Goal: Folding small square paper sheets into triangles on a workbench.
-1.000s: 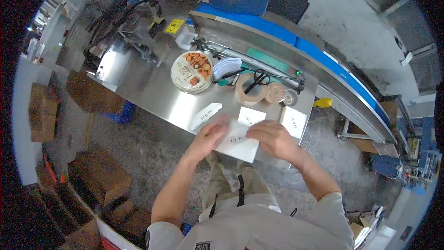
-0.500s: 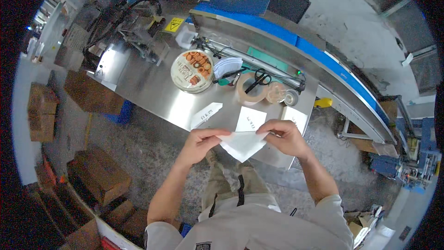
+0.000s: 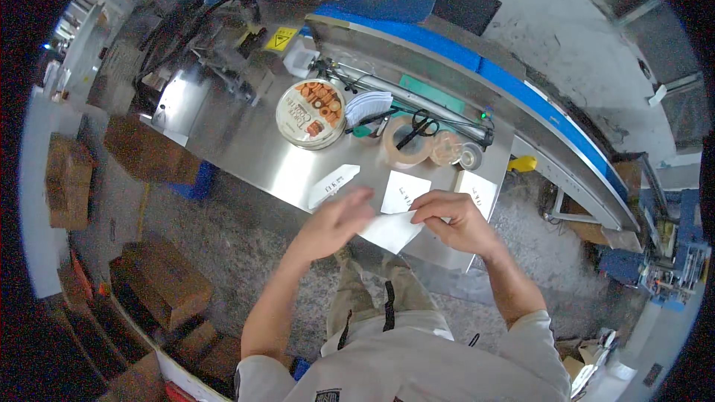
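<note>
Left hand (image 3: 335, 222): fingers pinch the near-left edge of a white sheet (image 3: 391, 229) (blurred).
Right hand (image 3: 454, 219): fingers clenched on the sheet's far-right corner.
White sheet: held between both hands, over the counter (image 3: 246, 156) edge.
Beyond the fingers: white cards (image 3: 404, 191), tape roll (image 3: 406, 145), scissors (image 3: 423, 125), round tin (image 3: 310, 113).

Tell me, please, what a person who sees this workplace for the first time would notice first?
Most likely the two hands at the table's near edge: the left hand and the right hand hold a white paper piece between them. Behind them, on the steel table, stands a round tin with an orange lid, and a blue conveyor curves along the far side.
</note>
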### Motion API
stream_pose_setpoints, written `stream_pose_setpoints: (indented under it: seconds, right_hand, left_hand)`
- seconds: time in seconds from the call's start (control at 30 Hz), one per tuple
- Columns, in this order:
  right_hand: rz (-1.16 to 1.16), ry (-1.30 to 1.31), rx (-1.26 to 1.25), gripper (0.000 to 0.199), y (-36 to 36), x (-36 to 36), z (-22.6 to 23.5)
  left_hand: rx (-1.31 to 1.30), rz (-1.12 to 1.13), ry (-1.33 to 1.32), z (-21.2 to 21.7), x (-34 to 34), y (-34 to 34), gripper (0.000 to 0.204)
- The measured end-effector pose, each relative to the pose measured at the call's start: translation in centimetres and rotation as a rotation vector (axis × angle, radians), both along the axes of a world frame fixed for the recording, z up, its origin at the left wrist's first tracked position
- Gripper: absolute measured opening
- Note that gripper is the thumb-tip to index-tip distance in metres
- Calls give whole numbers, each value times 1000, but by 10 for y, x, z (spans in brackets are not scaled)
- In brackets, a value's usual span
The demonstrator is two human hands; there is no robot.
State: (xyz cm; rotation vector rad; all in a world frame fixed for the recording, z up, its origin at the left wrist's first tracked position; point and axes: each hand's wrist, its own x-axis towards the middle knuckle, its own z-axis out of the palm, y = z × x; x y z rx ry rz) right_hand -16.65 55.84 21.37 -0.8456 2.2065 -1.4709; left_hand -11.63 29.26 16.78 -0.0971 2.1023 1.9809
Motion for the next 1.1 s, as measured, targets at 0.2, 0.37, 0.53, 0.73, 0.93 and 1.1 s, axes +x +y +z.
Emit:
stream_pose_setpoints:
  seconds: [0.2, 0.37, 0.53, 0.73, 0.93, 1.1]
  right_hand:
    - [63, 39, 73, 23, -1, -5, -1]
    - [-355, -518, -309, 39, 7, -6, -40]
    - [-187, -574, -100, 42, -7, 7, -63]
    - [-421, -524, -31, 13, -5, -2, -36]
    - [-279, -310, 16, 13, 5, -8, -15]
    - [-76, -191, 78, 12, -13, -3, -21]
  left_hand:
    - [-73, -385, -125, -2, -11, 14, 29]
    - [-142, -244, -87, 0, -6, 22, 26]
    - [-236, -239, 25, 4, -2, 34, 25]
    - [-44, -376, -222, 20, -2, 19, 23]
    - [121, -187, -86, -2, 15, 3, 29]
    - [-45, -408, -53, 18, 2, 34, 27]
